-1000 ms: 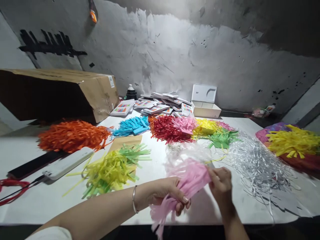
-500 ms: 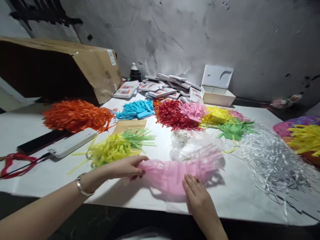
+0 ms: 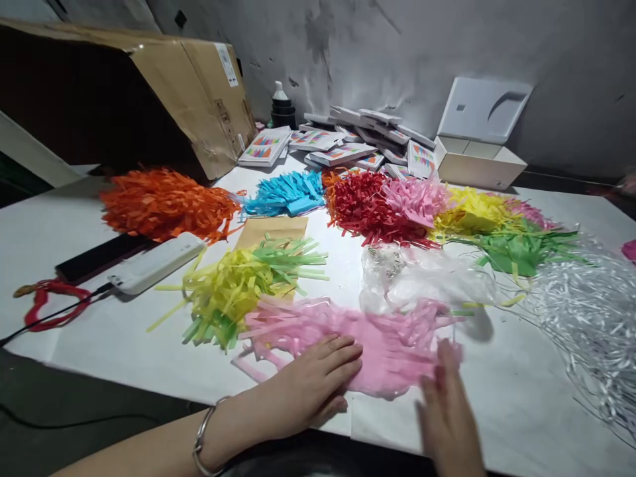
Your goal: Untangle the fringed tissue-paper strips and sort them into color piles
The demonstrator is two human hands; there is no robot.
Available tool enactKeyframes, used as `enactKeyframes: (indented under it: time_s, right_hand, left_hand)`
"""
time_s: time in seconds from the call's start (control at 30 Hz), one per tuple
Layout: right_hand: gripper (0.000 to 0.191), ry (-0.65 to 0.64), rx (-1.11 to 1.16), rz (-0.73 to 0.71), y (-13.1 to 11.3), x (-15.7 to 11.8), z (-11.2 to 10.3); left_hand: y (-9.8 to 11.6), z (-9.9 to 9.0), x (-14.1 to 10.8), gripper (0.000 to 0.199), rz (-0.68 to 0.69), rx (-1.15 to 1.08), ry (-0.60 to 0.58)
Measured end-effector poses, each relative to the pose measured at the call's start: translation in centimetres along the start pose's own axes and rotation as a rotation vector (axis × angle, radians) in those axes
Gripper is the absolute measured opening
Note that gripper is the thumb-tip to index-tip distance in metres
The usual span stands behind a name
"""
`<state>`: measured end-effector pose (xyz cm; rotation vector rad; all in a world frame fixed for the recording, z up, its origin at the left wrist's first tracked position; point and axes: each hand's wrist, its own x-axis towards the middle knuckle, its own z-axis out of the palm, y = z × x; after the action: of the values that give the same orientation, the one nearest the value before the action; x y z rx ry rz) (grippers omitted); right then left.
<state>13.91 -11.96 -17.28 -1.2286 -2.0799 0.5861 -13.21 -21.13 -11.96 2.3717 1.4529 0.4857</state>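
Observation:
A pink tissue-paper tassel lies spread flat near the table's front edge, its fringed strips fanned out at both ends. My left hand rests on its front left part, palm down with the fingers stretched out. At the tassel's right end is my right hand, blurred, with fingers extended and apart; whether it touches the paper I cannot tell. Behind the tassel lies a clear plastic bag with small things in it. A yellow and green tassel sits just to the left, partly over a tan paper piece.
Orange, blue, red and green tassels line the back. Silver strands are heaped right. Behind are flat printed boxes, an open white box and a carton. A white power bank lies left.
The pink tassel has been spread flat. My left hand has moved right, from its left end onto its front part; my right hand has shifted to its right end. The view has tilted down.

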Motion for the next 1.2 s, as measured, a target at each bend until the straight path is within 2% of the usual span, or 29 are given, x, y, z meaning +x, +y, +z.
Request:
enactKeyframes:
  time_s: [0.07, 0.1, 0.17, 0.2, 0.27, 0.3, 0.33, 0.4, 0.47, 0.67, 0.77, 0.9, 1.03, 1.13, 1.2]
  right_hand:
    - [0.059, 0.202, 0.099, 0.183, 1.4, 0.0, -1.9]
    - [0.06, 0.306, 0.087, 0.189, 1.7, -0.1, -2.6]
    - [0.057, 0.416, -0.02, 0.047, 1.0, -0.3, -3.2]
    - [0.051, 0.382, -0.073, -0.075, 0.1, -0.3, -3.1]
    - [0.033, 0.186, -0.123, -0.361, -2.2, 0.0, -2.1]
    - [0.029, 0.052, -0.14, -0.549, -3.3, 0.4, -1.4]
    - [0.026, -0.016, -0.169, -0.678, -4.3, 0.8, -0.8]
    - [0.025, -0.085, -0.2, -0.839, -5.3, 1.8, 0.1]
    - [0.025, -0.079, -0.167, -0.819, -5.5, 2.5, 0.2]
    - [0.021, -0.201, -0.047, -0.682, -4.6, 2.5, -0.4]
    - [0.022, -0.222, -0.039, -0.674, -4.5, 2.4, -0.2]
    - [0.022, -0.181, -0.059, -0.649, -4.9, 2.6, 0.0]
    - [0.013, -0.173, -0.047, -0.635, -5.5, 3.0, -0.5]
    - [0.014, -0.214, -0.038, -0.628, -5.7, 3.3, -1.0]
    - [0.012, -0.217, -0.045, -0.617, -5.8, 3.4, -1.1]
  left_hand:
    - [-0.4, 0.2, -0.2, 0.051, -0.004, -0.023, 0.019]
    - [-0.5, 0.3, -0.2, 0.051, -0.008, -0.033, 0.023]
    - [-0.5, 0.6, -0.2, 0.051, -0.015, -0.05, 0.028]
    - [-0.5, 0.7, -0.1, 0.05, -0.017, -0.057, 0.036]
    - [-0.5, 0.9, 0.0, 0.048, -0.013, -0.067, 0.07]
    - [-0.5, 0.9, 0.0, 0.048, -0.009, -0.073, 0.09]
    - [-0.5, 0.8, 0.0, 0.046, -0.006, -0.081, 0.104]
    - [-0.4, 0.5, -0.1, 0.045, -0.006, -0.107, 0.109]
    - [-0.4, 0.1, -0.2, 0.042, -0.007, -0.136, 0.112]
    - [-0.3, -0.4, -0.5, 0.02, -0.04, -0.21, 0.153]
    - [-0.2, -0.7, -0.1, 0.018, -0.047, -0.212, 0.177]
    - [0.0, -0.9, 0.4, 0.019, -0.092, -0.239, 0.186]
    - [0.0, -0.8, 0.4, 0.02, -0.134, -0.271, 0.239]
    - [0.1, -1.0, 0.1, 0.01, -0.133, -0.255, 0.175]
    - [0.1, -1.0, -0.1, 0.017, -0.104, -0.217, 0.114]
